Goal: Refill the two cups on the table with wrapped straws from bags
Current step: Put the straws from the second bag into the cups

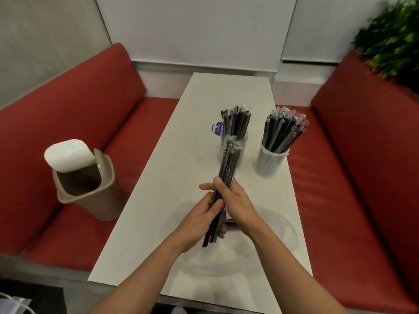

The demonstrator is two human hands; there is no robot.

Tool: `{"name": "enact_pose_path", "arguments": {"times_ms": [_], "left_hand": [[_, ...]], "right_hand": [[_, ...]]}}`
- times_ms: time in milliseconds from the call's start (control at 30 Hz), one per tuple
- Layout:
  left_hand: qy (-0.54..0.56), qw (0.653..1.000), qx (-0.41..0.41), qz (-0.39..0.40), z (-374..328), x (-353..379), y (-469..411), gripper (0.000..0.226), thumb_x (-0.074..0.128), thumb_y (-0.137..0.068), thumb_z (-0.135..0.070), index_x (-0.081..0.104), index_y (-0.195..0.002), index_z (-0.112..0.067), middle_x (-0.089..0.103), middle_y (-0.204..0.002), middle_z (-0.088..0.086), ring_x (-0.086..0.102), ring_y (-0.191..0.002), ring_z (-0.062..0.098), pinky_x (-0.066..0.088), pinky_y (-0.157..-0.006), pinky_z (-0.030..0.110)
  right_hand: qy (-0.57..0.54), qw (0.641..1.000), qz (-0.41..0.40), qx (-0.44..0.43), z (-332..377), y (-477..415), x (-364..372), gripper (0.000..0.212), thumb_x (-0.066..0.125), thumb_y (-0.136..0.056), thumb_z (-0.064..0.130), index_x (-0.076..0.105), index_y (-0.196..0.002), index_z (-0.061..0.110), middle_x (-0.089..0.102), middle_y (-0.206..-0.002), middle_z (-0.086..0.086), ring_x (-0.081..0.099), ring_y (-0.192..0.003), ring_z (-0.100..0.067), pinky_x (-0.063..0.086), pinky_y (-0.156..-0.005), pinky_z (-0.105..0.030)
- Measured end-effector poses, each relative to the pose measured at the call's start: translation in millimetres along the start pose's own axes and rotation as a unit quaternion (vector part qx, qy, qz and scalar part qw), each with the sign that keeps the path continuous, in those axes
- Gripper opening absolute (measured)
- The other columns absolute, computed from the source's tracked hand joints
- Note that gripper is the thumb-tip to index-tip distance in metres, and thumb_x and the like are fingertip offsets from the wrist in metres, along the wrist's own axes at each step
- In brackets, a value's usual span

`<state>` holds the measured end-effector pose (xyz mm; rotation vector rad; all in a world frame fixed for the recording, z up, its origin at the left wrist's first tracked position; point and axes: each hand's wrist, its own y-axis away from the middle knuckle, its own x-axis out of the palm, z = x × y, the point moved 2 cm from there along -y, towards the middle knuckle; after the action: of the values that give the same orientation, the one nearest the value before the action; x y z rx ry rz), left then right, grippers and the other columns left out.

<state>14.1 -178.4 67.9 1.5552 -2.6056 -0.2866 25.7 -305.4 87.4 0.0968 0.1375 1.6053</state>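
Both of my hands hold one bundle of black wrapped straws point(227, 165) above the middle of the white table point(158, 189). My left hand point(199, 220) grips the bundle near its lower end, and my right hand point(235, 200) wraps it just above. The bundle's top points toward the left clear cup point(241, 155), which holds several black straws. To its right stands the second clear cup point(271, 162), packed with wrapped straws. A clear plastic bag point(269, 241) lies flat on the table under my arms.
A beige bin point(90, 191) with a white swing lid sits on the red bench at the left. Another red bench runs along the right, with a green plant point(392, 39) behind it. A purple round sticker point(216, 128) lies behind the left cup.
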Motion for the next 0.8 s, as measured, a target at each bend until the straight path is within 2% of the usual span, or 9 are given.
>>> {"name": "enact_pose_path", "arguments": {"times_ms": [67, 133, 200, 267, 333, 467, 667, 800], "left_hand": [[0.002, 1.0, 0.002, -0.028, 7.5, 0.6, -0.6, 0.022, 0.044, -0.109, -0.04, 0.052, -0.122, -0.023, 0.058, -0.073, 0.016, 0.058, -0.061, 0.028, 0.051, -0.06, 0.039], [-0.004, 0.999, -0.003, -0.049, 13.0, -2.1, -2.0, 0.021, 0.047, -0.108, -0.04, 0.05, -0.114, -0.02, 0.056, -0.072, 0.013, 0.055, -0.058, 0.026, 0.047, -0.058, 0.04], [-0.008, 0.998, -0.003, -0.058, 15.4, -5.5, -2.7, 0.021, 0.05, -0.108, -0.039, 0.049, -0.108, -0.018, 0.057, -0.072, 0.011, 0.054, -0.057, 0.024, 0.046, -0.058, 0.039], [0.0, 0.998, -0.001, -0.066, 15.8, -7.9, -2.9, 0.022, 0.05, -0.107, -0.039, 0.05, -0.108, -0.017, 0.059, -0.074, 0.009, 0.056, -0.057, 0.023, 0.048, -0.057, 0.038], [0.016, 0.997, -0.001, -0.071, 14.6, -8.3, -2.9, 0.026, 0.048, -0.107, -0.042, 0.054, -0.11, -0.016, 0.064, -0.08, 0.01, 0.061, -0.061, 0.026, 0.052, -0.057, 0.039], [0.062, 0.995, -0.003, -0.077, 11.5, -5.8, -2.3, 0.03, 0.046, -0.107, -0.045, 0.061, -0.112, -0.019, 0.069, -0.089, 0.012, 0.069, -0.067, 0.032, 0.056, -0.059, 0.038], [0.038, 0.993, 0.002, -0.113, 14.1, -10.7, 0.3, 0.028, 0.06, -0.101, -0.038, 0.058, -0.113, -0.012, 0.07, -0.075, 0.015, 0.07, -0.062, 0.032, 0.059, -0.061, 0.043], [0.028, 0.99, 0.003, -0.137, 16.0, -10.3, -1.2, 0.028, 0.065, -0.099, -0.04, 0.06, -0.109, -0.014, 0.071, -0.077, 0.023, 0.071, -0.063, 0.039, 0.061, -0.061, 0.047]], "right_hand": [[0.03, 0.999, -0.015, -0.007, 0.0, -1.9, 1.2, 0.041, 0.051, -0.1, 0.061, 0.055, -0.124, 0.027, 0.075, -0.117, 0.009, 0.07, -0.107, -0.003, 0.053, -0.088, -0.023], [0.04, 0.998, -0.043, -0.026, -0.4, -3.7, -1.1, 0.039, 0.052, -0.099, 0.062, 0.057, -0.122, 0.03, 0.071, -0.111, 0.012, 0.067, -0.101, 0.001, 0.05, -0.083, -0.018], [0.033, 0.997, -0.069, -0.03, 0.0, -6.4, -8.5, 0.028, 0.058, -0.102, 0.051, 0.062, -0.114, 0.026, 0.071, -0.096, 0.011, 0.065, -0.084, -0.003, 0.049, -0.07, -0.019], [0.022, 0.997, -0.062, -0.025, 1.4, -10.0, -16.8, 0.021, 0.063, -0.103, 0.038, 0.066, -0.11, 0.018, 0.073, -0.09, -0.003, 0.064, -0.076, -0.011, 0.05, -0.062, -0.024], [0.002, 0.999, -0.046, -0.024, 3.8, -12.7, -20.8, 0.022, 0.068, -0.101, 0.033, 0.067, -0.11, 0.013, 0.076, -0.093, -0.011, 0.068, -0.076, -0.015, 0.055, -0.064, -0.029], [-0.033, 0.998, -0.049, -0.019, 7.9, -13.3, -21.7, 0.022, 0.074, -0.096, 0.026, 0.069, -0.111, 0.01, 0.079, -0.094, -0.011, 0.073, -0.077, -0.017, 0.058, -0.067, -0.03], [-0.054, 0.998, 0.004, 0.04, 7.3, -15.7, -31.0, 0.014, 0.073, -0.097, 0.015, 0.071, -0.109, 0.008, 0.079, -0.101, -0.014, 0.076, -0.091, -0.021, 0.06, -0.07, -0.032], [-0.042, 0.997, 0.022, 0.059, 9.7, -16.7, -33.0, 0.016, 0.073, -0.097, 0.016, 0.072, -0.111, 0.009, 0.081, -0.102, -0.01, 0.077, -0.092, -0.02, 0.061, -0.07, -0.029]]}}
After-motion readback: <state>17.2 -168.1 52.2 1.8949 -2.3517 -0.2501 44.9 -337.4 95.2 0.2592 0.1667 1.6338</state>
